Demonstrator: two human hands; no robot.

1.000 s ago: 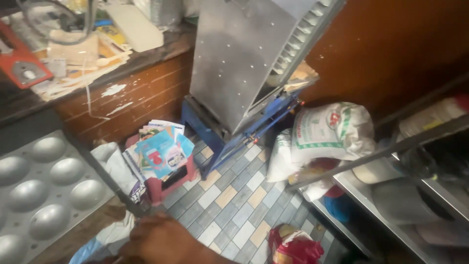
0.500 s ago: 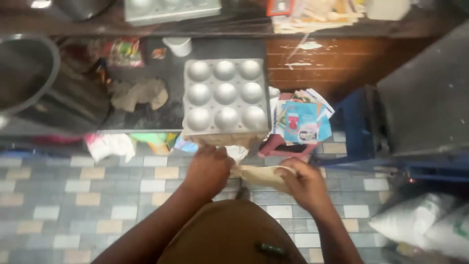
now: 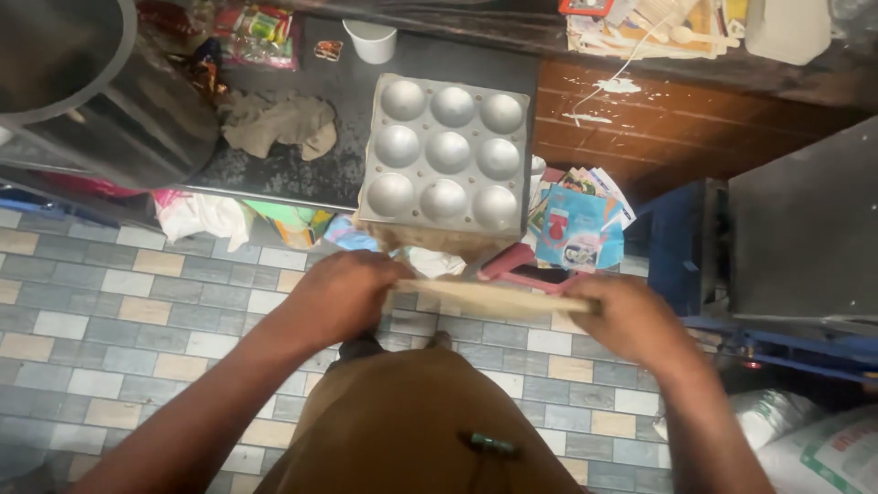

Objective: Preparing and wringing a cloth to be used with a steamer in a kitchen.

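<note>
1. Left hand point(image 3: 343, 297) & right hand point(image 3: 631, 320) each clamped on one end of a flat tan board point(image 3: 489, 299), held level above tiled floor point(image 3: 137, 320).
2. Just beyond: metal mould tray point(image 3: 448, 155) w/ nine round domes, overhanging dark counter point(image 3: 338, 119) edge.
3. Counter: crumpled rag point(image 3: 274, 123), white cup point(image 3: 370, 41), big steel pot point(image 3: 91, 91).
4. Right: packet pile point(image 3: 576, 224), blue stand point(image 3: 681, 242), white sack point(image 3: 823, 448).

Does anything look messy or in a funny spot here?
Yes. The metal tray with round cups sticks out past the counter edge, tilted. A crumpled cloth lies on the counter, white splashes streak the wooden front, and papers and bags are heaped on the floor. Both hands hold a flat board.
</note>
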